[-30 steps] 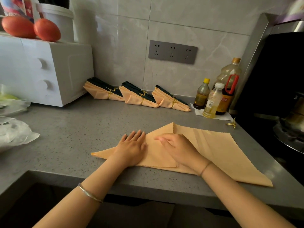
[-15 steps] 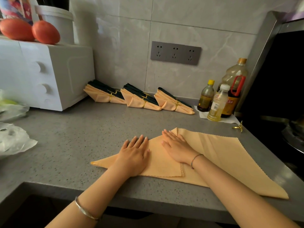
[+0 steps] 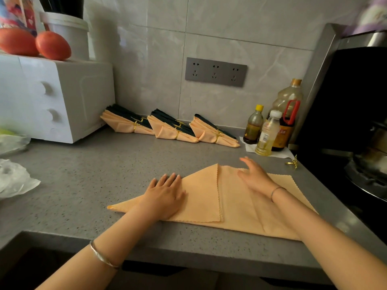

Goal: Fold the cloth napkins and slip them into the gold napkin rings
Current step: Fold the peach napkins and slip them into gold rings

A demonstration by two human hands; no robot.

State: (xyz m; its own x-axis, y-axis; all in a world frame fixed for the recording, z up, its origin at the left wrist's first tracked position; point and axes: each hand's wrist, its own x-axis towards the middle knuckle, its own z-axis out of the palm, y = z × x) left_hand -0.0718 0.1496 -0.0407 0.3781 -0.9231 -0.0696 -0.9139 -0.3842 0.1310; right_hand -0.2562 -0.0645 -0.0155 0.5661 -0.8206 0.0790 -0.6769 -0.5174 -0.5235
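An orange cloth napkin (image 3: 236,204) lies flat on the grey counter (image 3: 94,181), its left corner folded over the middle into a triangle flap. My left hand (image 3: 165,193) presses flat on the flap's left part, fingers straight. My right hand (image 3: 254,176) is over the napkin's upper right part with fingers spread, slightly blurred; whether it touches the cloth I cannot tell. A loose gold napkin ring (image 3: 292,163) lies at the counter's right edge. Three bundles of folded orange and dark napkins in gold rings (image 3: 173,129) lean along the back wall.
A white appliance (image 3: 52,99) with two tomatoes (image 3: 35,43) on top stands at the back left. Plastic bags (image 3: 14,178) lie at the far left. Three oil and sauce bottles (image 3: 272,126) stand at the back right beside a dark stove area (image 3: 356,122).
My right hand has slid from the fold's centre up and to the right across the napkin. My left hand stays pressed on the folded flap.
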